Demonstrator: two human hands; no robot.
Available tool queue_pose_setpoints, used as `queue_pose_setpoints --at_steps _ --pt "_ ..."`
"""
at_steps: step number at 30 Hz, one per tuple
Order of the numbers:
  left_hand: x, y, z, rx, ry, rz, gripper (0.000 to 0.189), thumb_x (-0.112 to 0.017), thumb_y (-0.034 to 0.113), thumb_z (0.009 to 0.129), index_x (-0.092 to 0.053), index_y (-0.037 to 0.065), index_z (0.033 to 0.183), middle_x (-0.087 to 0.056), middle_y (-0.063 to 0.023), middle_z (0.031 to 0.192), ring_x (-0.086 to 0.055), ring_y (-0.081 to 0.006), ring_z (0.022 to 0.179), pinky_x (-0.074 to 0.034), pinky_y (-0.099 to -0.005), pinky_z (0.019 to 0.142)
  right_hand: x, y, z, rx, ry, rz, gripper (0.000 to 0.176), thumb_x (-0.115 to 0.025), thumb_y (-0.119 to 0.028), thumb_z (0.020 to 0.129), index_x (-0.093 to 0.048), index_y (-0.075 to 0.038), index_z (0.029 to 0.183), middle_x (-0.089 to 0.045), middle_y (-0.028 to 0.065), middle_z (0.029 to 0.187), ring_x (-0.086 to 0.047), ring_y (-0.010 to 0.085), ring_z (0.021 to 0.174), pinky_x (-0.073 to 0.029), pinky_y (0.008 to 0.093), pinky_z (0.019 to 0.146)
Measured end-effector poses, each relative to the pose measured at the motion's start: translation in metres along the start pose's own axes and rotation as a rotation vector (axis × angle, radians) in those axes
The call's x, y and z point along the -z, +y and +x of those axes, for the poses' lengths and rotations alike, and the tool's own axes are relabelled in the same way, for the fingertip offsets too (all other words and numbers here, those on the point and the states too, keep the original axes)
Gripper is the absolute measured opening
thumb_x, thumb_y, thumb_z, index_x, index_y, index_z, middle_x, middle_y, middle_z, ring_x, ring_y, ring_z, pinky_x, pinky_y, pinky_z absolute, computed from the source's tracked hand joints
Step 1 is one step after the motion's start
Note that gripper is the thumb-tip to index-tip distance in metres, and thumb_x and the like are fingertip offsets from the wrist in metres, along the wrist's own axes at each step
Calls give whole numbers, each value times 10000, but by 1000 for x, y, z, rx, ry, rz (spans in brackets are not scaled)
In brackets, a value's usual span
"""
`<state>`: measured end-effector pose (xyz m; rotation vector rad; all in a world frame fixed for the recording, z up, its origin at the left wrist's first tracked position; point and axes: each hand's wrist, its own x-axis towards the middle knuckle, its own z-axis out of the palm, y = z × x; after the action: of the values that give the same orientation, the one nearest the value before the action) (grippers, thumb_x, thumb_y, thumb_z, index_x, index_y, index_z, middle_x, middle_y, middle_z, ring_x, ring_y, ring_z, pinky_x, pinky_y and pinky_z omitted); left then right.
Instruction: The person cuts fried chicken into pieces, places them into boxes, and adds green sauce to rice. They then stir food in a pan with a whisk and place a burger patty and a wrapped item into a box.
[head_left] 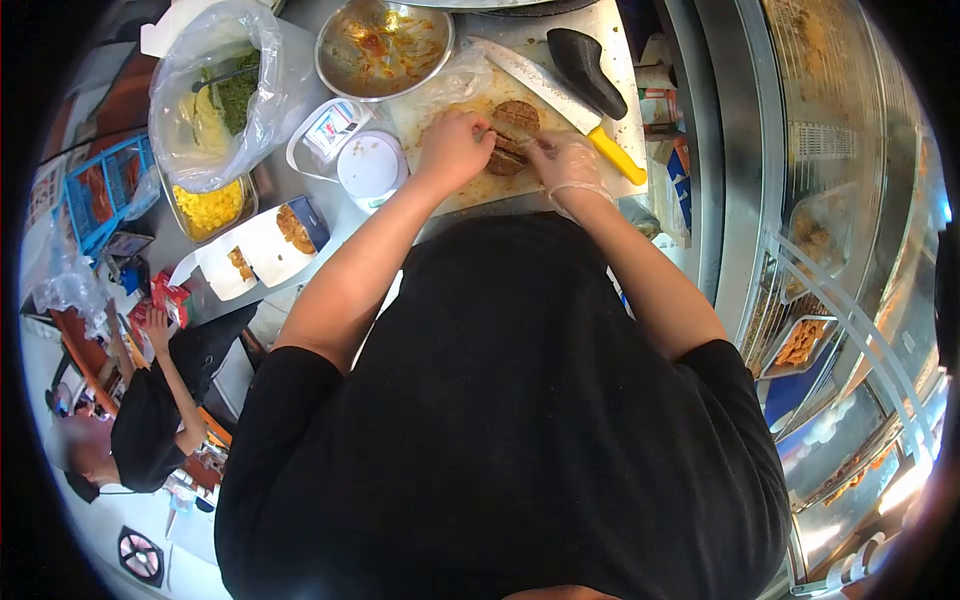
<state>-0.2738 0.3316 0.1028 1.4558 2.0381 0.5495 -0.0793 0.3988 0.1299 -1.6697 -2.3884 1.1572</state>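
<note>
Brown browned patties [516, 118] lie close together on the messy white cutting board [470, 195], split or overlapping in the middle. My left hand [455, 148] is bare, its fingertips pinched at the left edge of the patties. On the other side my right hand [567, 165], in a clear plastic glove, has its thumb and fingers closed on their right edge. A large knife with a yellow handle [617, 155] lies just beyond my right hand, its blade [535, 82] pointing away to the left. Beside it rests a black curved object [587, 72].
A sauce-smeared metal bowl [385, 50] stands behind, near crumpled clear plastic [455, 80]. To the left are a round white tub [371, 165], a bag of greens [235, 100], yellow corn-like pieces [210, 207] and a paper box [262, 250]. A co-worker [150, 410] stands far left; a glass display case [820, 200] is right.
</note>
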Motion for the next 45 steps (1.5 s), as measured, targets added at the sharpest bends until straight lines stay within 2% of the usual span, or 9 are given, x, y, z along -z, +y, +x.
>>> queue_pose_setpoints --at_steps 4,10,12,22,34,37,39,43,45 --pt "-1 1 -1 16 -4 -65 161 -729 212 821 -727 74 904 -692 -138 933 -621 -347 986 -487 -468 869 -3 -14 6 32 -60 -118 353 -636 -380 916 -753 -76 1053 -702 186 1056 -641 370 1033 -486 460 941" --pt "1 -2 -6 46 6 -95 127 -731 194 819 -750 88 886 -704 -104 931 -621 -331 997 -472 -472 872 -9 -37 4 101 17 -247 353 -602 -424 930 -749 -117 1024 -705 170 1064 -646 350 1042 -468 464 957" --pt "0 -5 -7 34 31 -82 134 -735 191 817 -754 87 901 -714 -115 929 -639 -325 975 -486 -454 868 -4 -49 10 92 -77 -474 360 -588 -437 933 -745 -131 1041 -714 156 1063 -663 339 1032 -493 459 924" --pt "5 1 -14 32 49 -17 144 -711 236 840 -764 119 903 -706 -94 934 -610 -335 1025 -448 -491 898 -1 -64 28 -25 -170 -589 275 -601 -342 898 -733 -136 1025 -724 163 1022 -697 342 977 -540 459 848" --pt "5 -1 -13 46 14 -1 164 -703 276 844 -750 127 895 -704 -68 931 -609 -304 1024 -434 -479 896 9 -35 1 82 36 -474 239 -622 -288 873 -727 -106 987 -720 171 971 -693 356 946 -542 485 817" --pt "10 4 -11 99 -28 -23 158 -706 277 831 -761 137 880 -705 -85 976 -597 -314 1087 -410 -498 963 15 -24 -7 45 24 -388 261 -627 -289 874 -730 -99 1020 -721 169 999 -689 362 955 -539 485 838" --pt "12 6 -10 94 -33 -35 167 -707 281 836 -763 135 895 -706 -84 977 -599 -313 1087 -410 -498 960 14 -17 -11 74 153 -259 290 -621 -307 887 -733 -112 1070 -718 175 1028 -680 368 982 -531 483 872" --pt "15 9 -12 98 2 -59 189 -705 285 855 -767 126 935 -708 -77 983 -601 -312 1085 -412 -498 944 19 -20 -6 90 127 -287 318 -612 -343 906 -730 -134 1114 -710 184 1069 -671 363 1019 -523 473 906" --pt "15 10 -11 92 -20 -48 186 -704 282 859 -767 130 944 -707 -76 986 -601 -313 1085 -411 -498 940 18 -28 6 17 -97 -292 320 -611 -366 915 -726 -134 1103 -703 187 1092 -668 364 1032 -522 472 908"
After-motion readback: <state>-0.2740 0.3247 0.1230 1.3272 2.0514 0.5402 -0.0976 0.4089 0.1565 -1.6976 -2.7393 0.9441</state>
